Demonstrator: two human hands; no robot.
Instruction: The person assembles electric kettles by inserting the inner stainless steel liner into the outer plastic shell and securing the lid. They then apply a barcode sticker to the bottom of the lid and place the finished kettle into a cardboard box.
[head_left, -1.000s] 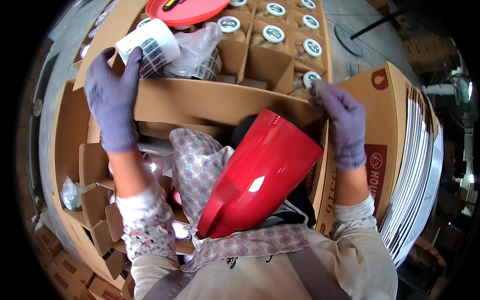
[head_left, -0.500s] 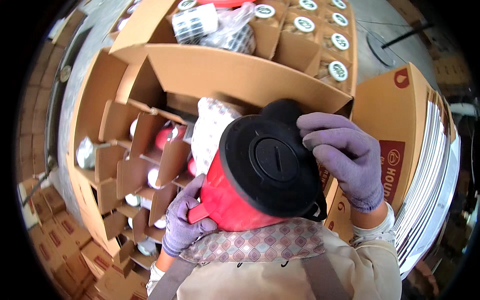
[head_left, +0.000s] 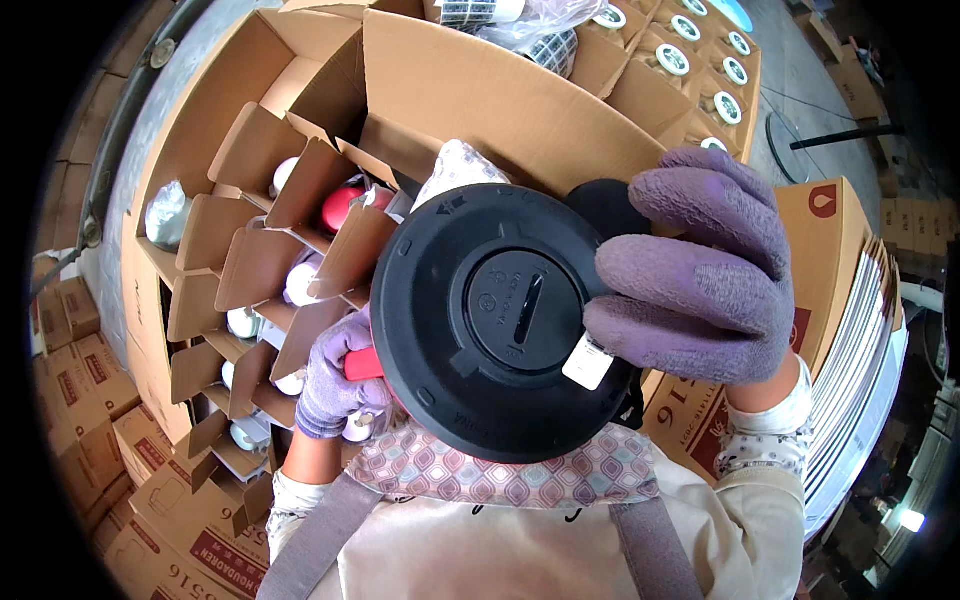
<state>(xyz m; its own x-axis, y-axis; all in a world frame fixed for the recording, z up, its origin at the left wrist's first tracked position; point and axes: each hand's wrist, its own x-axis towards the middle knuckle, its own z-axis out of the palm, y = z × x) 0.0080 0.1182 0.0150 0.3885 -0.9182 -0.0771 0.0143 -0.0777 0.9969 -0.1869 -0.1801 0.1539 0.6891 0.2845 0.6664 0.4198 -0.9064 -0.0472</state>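
A red thermos jug is tipped in front of my chest, its round black base (head_left: 430, 320) facing up. The base has a recessed disc with a slot in the middle. My left hand (head_left: 345, 375) grips the jug's side around a small red projecting part (head_left: 363, 364). A small white label (head_left: 588, 362) sits at the fingertips of my right hand (head_left: 705, 270), against the base near its right edge. Whether the label is stuck down I cannot tell. Both hands wear purple gloves. Behind the base shows another black part (head_left: 608, 212), partly covered by my right fingers.
At left stands an open carton (head_left: 200, 110) with cardboard dividers and several jugs, one a red jug (head_left: 348, 205). Beyond it, label rolls (head_left: 550, 50) lie beside white-lidded items (head_left: 672, 60). Flattened cartons (head_left: 850, 330) stand at right; stacked boxes (head_left: 85, 385) are lower left.
The black base has turned to face me more fully and come closer. My right hand has come in over its right edge, and a white label now shows at its fingertips.
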